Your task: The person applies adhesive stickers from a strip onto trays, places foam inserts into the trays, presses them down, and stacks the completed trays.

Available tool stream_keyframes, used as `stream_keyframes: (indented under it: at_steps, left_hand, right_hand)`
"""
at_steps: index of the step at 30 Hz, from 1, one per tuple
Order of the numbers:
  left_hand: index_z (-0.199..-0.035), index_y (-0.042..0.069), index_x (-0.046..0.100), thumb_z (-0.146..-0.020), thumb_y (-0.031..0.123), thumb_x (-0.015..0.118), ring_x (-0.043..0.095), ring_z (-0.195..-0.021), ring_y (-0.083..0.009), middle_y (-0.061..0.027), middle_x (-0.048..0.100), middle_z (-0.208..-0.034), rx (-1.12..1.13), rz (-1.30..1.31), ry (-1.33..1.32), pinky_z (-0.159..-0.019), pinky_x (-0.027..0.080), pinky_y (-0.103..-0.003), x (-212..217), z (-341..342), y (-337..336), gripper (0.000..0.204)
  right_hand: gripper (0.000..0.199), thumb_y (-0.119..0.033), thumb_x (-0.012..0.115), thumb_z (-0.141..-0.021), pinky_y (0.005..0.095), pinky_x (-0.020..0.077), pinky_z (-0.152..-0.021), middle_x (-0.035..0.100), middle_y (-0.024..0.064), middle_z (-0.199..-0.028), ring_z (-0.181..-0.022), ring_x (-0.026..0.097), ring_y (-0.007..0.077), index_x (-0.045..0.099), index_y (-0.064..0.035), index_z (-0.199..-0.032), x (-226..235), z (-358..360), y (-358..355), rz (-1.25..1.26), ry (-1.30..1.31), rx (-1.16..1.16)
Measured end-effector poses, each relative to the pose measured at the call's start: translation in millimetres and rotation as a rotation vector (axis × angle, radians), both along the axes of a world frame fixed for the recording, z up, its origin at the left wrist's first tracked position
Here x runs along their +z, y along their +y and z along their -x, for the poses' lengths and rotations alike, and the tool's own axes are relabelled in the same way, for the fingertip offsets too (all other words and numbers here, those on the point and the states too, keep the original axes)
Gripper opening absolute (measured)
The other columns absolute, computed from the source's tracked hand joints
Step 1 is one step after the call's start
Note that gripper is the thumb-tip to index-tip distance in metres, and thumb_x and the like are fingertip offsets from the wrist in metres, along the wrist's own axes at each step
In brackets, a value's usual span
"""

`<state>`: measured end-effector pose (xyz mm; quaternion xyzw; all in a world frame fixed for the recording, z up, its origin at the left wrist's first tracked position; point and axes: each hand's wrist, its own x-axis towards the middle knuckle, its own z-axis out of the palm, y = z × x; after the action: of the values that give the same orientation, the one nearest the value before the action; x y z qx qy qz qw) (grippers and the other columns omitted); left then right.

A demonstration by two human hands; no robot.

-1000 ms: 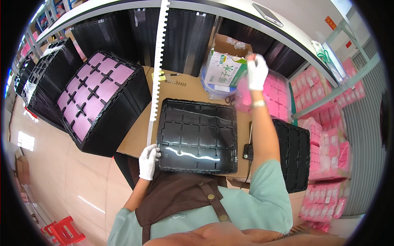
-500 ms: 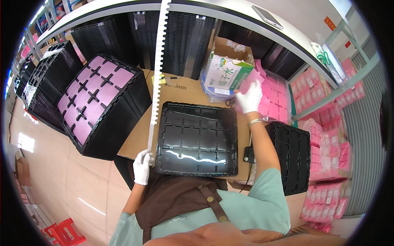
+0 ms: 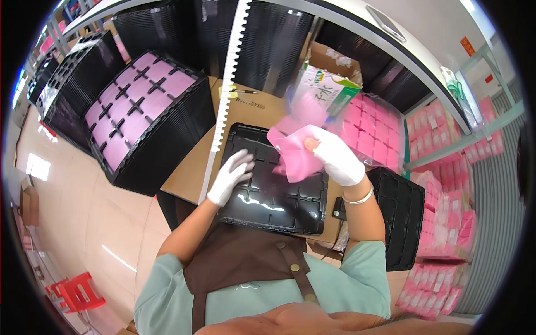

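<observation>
Thin, folded pink sheet pinched in the white-gloved right hand, above the far right part of the glossy black rectangular plastic tray; one corner pointing left, another toward the tray's near edge, long axis unclear through folds. Over the tray's left side, white-gloved left hand loosely spread, fingertips blurred, contact impossible to tell. Beyond the tray, white-and-green cardboard box, partly hidden.

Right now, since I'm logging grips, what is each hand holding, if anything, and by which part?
The right hand holds thin pink sheeting by its right edge, thumb on top. The left hand holds nothing; it is over the black plastic tray.
</observation>
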<state>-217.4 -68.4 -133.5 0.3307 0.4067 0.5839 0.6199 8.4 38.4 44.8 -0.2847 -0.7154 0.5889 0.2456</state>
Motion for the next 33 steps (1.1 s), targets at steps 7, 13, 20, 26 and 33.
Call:
stream_keyframes:
  at_steps: [7,13,20,26,33]
  left_hand:
    - [-0.147,0.013,0.013,-0.084,0.066,0.045,0.026,-0.134,-0.0287,-0.0139,0.024,-0.148,-0.372,0.126,-0.382,-0.107,0.025,-0.045,-36.3,-12.9,27.5,0.088]
    - [-0.146,0.015,0.01,-0.086,0.05,0.056,0.034,-0.128,-0.0237,-0.0099,0.029,-0.144,-0.324,-0.033,-0.278,-0.102,0.032,-0.043,-15.7,-28.1,26.7,0.084]
    - [-0.1,0.006,0.062,-0.082,0.024,0.068,0.053,-0.079,-0.0064,0.0018,0.06,-0.088,-0.038,0.174,-0.046,-0.071,0.043,-0.021,5.4,-14.6,31.6,0.026]
    - [-0.089,0.0,0.062,-0.084,0.029,0.064,0.053,-0.066,-0.0147,-0.0062,0.06,-0.075,0.116,0.302,0.494,-0.064,0.045,-0.028,-45.8,11.6,26.5,0.029]
    - [-0.093,-0.001,0.062,-0.083,0.03,0.06,0.063,-0.08,-0.0321,-0.0187,0.065,-0.083,0.171,0.365,0.848,-0.072,0.047,-0.038,-59.8,11.0,15.1,0.033]
  right_hand:
    - [0.048,-0.035,0.06,-0.088,0.0318,0.0485,-0.083,0.063,0.013,-0.104,-0.093,0.061,0.0195,0.052,0.0045,-0.114,7.7,-8.9,9.0,0.349,0.492,0.006]
    - [0.034,-0.027,0.054,-0.092,0.0265,0.0525,-0.061,0.064,0.0121,-0.101,-0.083,0.064,0.0175,0.054,0.0018,-0.111,-34.2,-50.8,26.1,0.443,0.671,-0.295]
    - [0.029,-0.021,0.056,-0.09,0.0267,0.0451,-0.063,0.061,0.0047,-0.101,-0.085,0.058,0.0138,0.054,-0.0025,-0.111,-140.3,-109.0,66.4,0.441,0.486,-0.525]
    - [0.023,-0.012,0.063,-0.083,0.0259,0.0445,-0.072,0.062,0.0011,-0.09,-0.082,0.055,0.0108,0.062,-0.001,-0.102,-231.4,-108.3,82.5,0.143,-0.006,-0.733]
    - [0.032,-0.02,0.068,-0.079,0.0307,0.0463,-0.06,0.061,0.0064,-0.07,-0.064,0.057,0.014,0.06,-0.0004,-0.103,-272.3,-96.6,85.9,-0.141,-0.367,-0.912]
